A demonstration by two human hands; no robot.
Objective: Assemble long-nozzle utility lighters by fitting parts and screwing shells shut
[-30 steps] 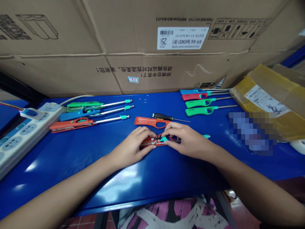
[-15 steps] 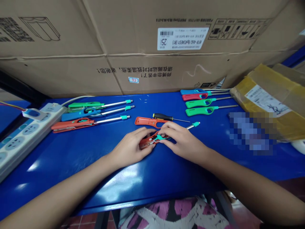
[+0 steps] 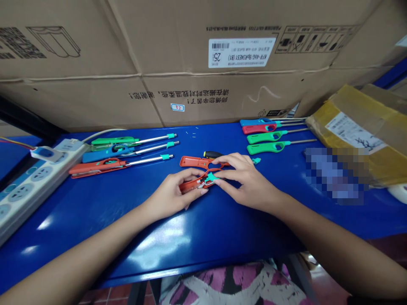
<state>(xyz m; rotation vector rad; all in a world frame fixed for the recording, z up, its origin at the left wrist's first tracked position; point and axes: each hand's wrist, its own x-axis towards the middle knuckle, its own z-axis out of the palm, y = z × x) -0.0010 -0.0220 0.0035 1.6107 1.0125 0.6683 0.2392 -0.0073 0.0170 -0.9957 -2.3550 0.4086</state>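
My left hand [image 3: 173,190] grips the handle of an orange gas lighter [image 3: 190,185] whose casing is open, with its inner parts showing. My right hand [image 3: 243,176] pinches the green trigger [image 3: 211,178] near the middle of that lighter. Its barrel is mostly hidden behind my right hand; only the green tip [image 3: 256,161] shows beyond. Just behind lies the loose orange half-shell [image 3: 195,162], its right end close to my right fingers. A black and yellow screwdriver [image 3: 212,155] rests behind the shell, its shaft hidden by my hand.
Opened lighters in green [image 3: 116,140], blue [image 3: 108,152] and orange [image 3: 98,167] lie at left, beside a white power strip [image 3: 43,173]. Several closed lighters [image 3: 265,147] lie at right, near a taped carton [image 3: 359,127] and a blurred-out object [image 3: 335,173]. A large cardboard box [image 3: 178,51] stands behind.
The opened lighter has turned and shifted slightly left in my hands. My right hand has moved up a little, now covering the screwdriver's shaft and most of the barrel.
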